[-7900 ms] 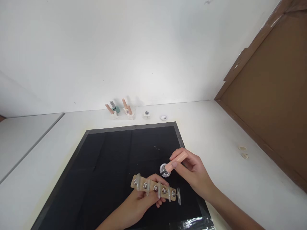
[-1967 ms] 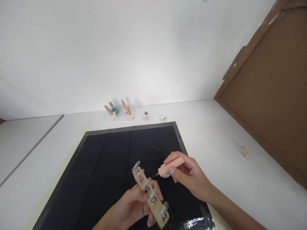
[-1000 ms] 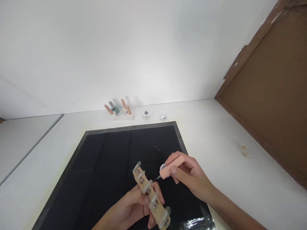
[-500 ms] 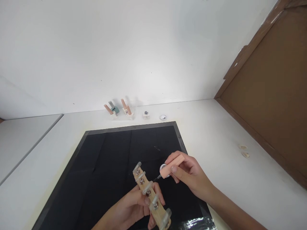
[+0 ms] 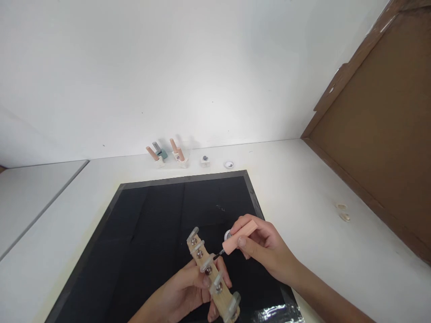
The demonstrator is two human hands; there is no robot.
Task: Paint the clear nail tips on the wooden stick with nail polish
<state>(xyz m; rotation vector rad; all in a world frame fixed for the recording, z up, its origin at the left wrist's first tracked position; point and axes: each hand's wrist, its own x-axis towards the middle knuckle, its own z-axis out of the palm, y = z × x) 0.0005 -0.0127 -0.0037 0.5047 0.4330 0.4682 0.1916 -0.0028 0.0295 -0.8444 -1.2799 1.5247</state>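
My left hand [image 5: 183,294] grips a wooden strip [image 5: 212,280] carrying several clear false nail tips on metal studs, tilted from upper left to lower right above the black mat [image 5: 151,224]. My right hand [image 5: 266,249] holds a peach-handled brush [image 5: 239,235]. Its thin dark tip touches a nail tip near the middle of the strip. A small round pot [image 5: 228,234] sits on the mat just behind the brush, mostly hidden by it.
Along the back wall stand several small bottles with peach and teal caps [image 5: 166,154], a tiny white jar [image 5: 204,160] and a small round lid [image 5: 229,164]. Two small pale pieces [image 5: 342,211] lie on the white table at right. A brown board [image 5: 380,130] rises at right.
Since 7.9 s ago the strip has turned from level to diagonal, and the brush has left the pot for a nail tip. Over the last second the brush crept slightly down-left.
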